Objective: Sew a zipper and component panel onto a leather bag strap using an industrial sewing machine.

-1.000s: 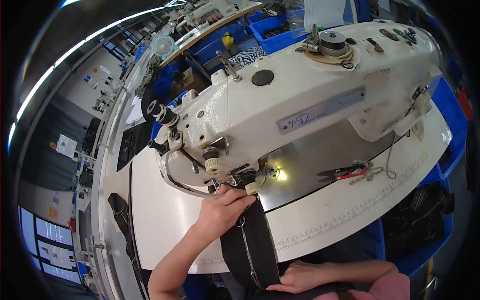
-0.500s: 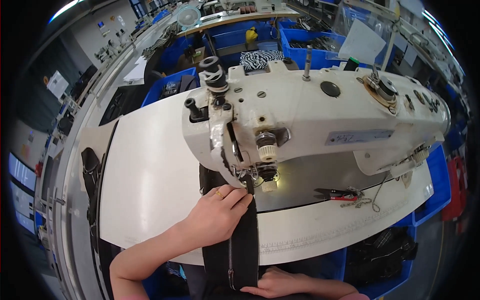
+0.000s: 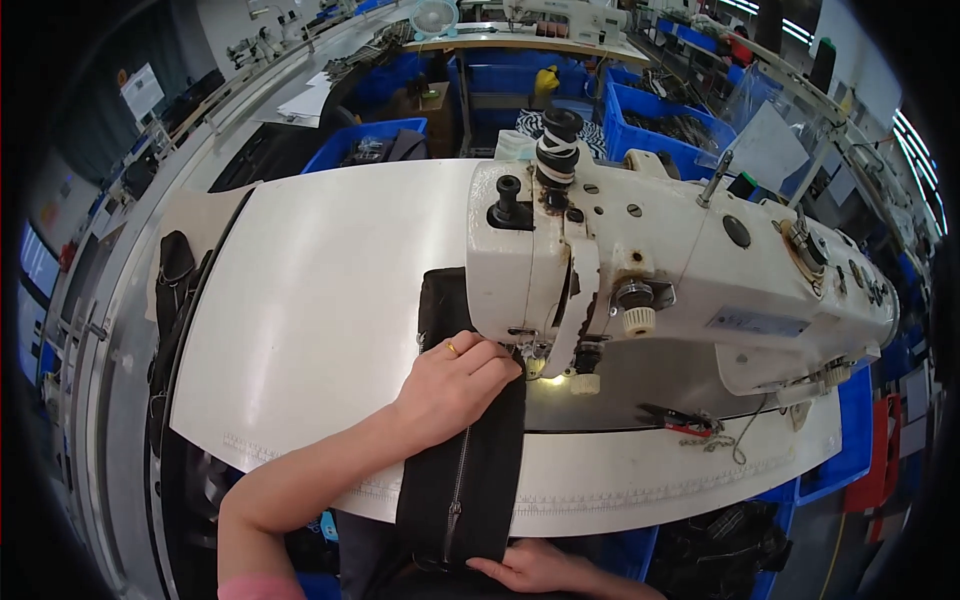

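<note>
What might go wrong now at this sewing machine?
The left hand lies on the black fabric, close to the lit stitching area of the sewing machine: a finger might get hurt. The fabric extends past the front edge of the white table; if the right hand slips, it might pull crooked.

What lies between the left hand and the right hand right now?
In the head view, a stretch of black fabric lies between the left hand and right hand, with a metal zipper running lengthwise along it.
</note>
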The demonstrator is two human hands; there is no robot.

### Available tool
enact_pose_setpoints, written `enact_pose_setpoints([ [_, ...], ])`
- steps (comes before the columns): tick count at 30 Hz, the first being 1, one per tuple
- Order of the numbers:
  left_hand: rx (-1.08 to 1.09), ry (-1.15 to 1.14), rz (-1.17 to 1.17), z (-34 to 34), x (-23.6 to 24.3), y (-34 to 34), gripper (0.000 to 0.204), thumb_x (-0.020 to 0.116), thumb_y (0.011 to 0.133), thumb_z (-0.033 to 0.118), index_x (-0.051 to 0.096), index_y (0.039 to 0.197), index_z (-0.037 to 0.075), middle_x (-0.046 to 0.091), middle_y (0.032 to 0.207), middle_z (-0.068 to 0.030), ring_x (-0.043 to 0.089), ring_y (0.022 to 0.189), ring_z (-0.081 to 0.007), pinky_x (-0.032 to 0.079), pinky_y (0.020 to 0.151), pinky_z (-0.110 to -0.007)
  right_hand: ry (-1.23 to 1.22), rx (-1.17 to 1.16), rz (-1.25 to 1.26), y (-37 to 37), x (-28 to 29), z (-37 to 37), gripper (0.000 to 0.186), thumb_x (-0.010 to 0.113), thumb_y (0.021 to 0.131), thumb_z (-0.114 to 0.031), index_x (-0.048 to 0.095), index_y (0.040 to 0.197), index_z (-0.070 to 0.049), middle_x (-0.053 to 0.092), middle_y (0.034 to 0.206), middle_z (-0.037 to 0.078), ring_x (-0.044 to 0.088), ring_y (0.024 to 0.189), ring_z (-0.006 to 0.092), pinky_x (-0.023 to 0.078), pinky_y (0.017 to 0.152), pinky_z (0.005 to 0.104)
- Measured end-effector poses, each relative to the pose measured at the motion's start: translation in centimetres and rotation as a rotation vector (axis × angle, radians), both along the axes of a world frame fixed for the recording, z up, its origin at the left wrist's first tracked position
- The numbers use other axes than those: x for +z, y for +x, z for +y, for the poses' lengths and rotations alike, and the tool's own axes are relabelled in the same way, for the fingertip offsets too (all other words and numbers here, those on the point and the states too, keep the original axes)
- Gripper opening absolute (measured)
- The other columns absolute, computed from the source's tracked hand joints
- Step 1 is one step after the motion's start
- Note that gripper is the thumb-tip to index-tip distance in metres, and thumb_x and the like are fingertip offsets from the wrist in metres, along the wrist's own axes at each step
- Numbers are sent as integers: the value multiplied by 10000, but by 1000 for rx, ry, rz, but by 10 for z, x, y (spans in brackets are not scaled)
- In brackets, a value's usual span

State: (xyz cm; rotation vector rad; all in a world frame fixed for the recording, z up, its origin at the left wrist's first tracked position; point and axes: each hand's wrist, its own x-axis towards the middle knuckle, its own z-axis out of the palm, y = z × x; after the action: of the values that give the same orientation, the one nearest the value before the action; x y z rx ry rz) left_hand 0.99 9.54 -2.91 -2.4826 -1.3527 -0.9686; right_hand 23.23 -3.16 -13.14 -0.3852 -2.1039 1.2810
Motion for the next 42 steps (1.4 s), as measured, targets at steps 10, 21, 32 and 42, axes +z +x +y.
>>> enact_pose_setpoints([
  [10, -30, 79, 0, 9, 3, -3, 153, 731, 776, 85, 659, 908, 112, 629, 889, 6, 587, 781, -188, 518, 671, -291, -139, 250, -449, 14, 20, 9, 223, 677, 947, -218, 705, 994, -2, 688, 784, 175, 687, 695, 350, 545, 640, 382],
  [21, 169, -244, -12, -65, 11, 31, 413, 812, 763, 362, 707, 1066, 101, 630, 1170, -66, 534, 1219, -300, 358, 1087, -517, -192, -27, -5, 9, 37, 0, 434, 666, 961, -246, 572, 612, -7, 491, 480, 149, 498, 388, 336, 394, 410, 394],
  [32, 70, -70, -134, -38, -3, 6, 234, 785, 801, 174, 717, 1003, 78, 656, 1099, -80, 596, 1108, -284, 427, 1024, -494, -134, -59, -105, -1, 27, -13, 496, 651, 969, -251, 470, 560, -37, 428, 451, 152, 452, 370, 345, 347, 391, 422],
  [42, 304, -195, -875, -248, -50, -6, 305, 706, 846, 208, 586, 1058, 25, 581, 964, -98, 549, 903, -223, 451, 838, -331, -98, -51, -131, 4, 51, -19, 385, 537, 1028, -232, 513, 716, -9, 504, 559, 161, 536, 495, 355, 416, 473, 412],
])
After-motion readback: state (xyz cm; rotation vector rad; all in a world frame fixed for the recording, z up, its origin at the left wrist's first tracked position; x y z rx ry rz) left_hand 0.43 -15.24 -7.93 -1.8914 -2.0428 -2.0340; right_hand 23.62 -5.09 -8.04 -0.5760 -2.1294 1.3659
